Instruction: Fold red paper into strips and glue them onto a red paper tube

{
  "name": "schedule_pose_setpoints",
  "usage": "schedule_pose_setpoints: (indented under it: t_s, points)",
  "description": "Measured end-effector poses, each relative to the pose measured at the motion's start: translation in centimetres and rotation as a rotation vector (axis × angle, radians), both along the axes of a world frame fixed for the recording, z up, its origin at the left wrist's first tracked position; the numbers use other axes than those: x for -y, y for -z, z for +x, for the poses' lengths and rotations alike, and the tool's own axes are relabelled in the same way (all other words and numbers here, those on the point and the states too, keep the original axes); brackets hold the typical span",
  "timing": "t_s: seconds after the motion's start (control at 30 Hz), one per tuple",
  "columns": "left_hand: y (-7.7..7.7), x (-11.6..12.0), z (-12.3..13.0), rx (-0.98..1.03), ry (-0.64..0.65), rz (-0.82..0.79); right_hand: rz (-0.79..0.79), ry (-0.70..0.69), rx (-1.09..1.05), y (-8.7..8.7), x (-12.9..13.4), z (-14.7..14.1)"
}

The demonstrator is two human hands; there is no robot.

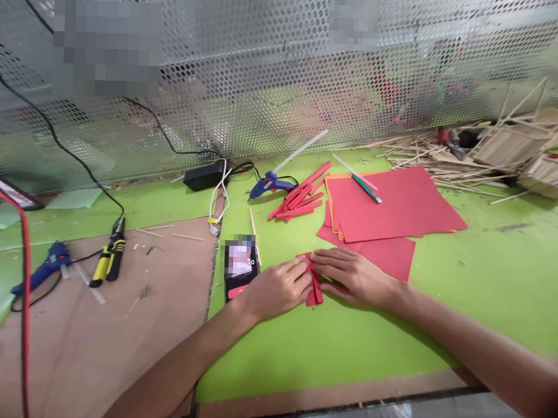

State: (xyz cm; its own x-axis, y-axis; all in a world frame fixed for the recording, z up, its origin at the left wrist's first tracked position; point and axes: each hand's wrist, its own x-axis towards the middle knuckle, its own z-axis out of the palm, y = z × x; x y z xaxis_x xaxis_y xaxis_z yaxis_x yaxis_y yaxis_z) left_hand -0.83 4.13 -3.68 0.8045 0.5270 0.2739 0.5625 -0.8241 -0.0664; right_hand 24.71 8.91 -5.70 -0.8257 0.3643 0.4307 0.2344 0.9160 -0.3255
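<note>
A small folded red paper piece [315, 292] lies on the green table surface [329, 351]. My left hand [279, 287] presses on its left side, fingers together. From the right, my right hand [352, 275] rests on its upper part, with the fingers lying flat and close together. The hands nearly meet over the paper and hide part of it. Behind them are a pile of folded red strips [300, 200] and a stack of red sheets [393, 204]. A green-handled tool [364, 187] lies on the stack. Left of my left hand is a phone [241, 265], partly covered by it.
A blue glue gun [271, 184] and a black adapter [207, 176] with cables stand near the perforated metal screen [266, 62]. Thin wooden sticks [427, 153] pile up at the back right. Pliers [109, 258] and another blue glue gun [43, 268] lie at left.
</note>
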Motion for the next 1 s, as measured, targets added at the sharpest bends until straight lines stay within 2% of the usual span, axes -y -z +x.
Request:
schedule_pose_setpoints:
  t_s: [0.2, 0.57, 0.77, 1.0]
  points:
    - [0.00, -0.02, 0.10, 0.049, 0.006, -0.004, -0.013, 0.005, -0.008, 0.36, 0.04, 0.04]
    - [-0.28, -0.05, 0.09, 0.060, -0.052, -0.124, 0.016, 0.006, -0.008, 0.12, 0.13, -0.04]
    - [-0.14, -0.04, 0.05, 0.064, -0.060, -0.110, 0.045, 0.005, -0.027, 0.18, 0.12, -0.04]
    - [-0.28, -0.07, 0.02, 0.080, -0.064, -0.157, 0.104, -0.047, -0.128, 0.39, 0.45, -0.20]
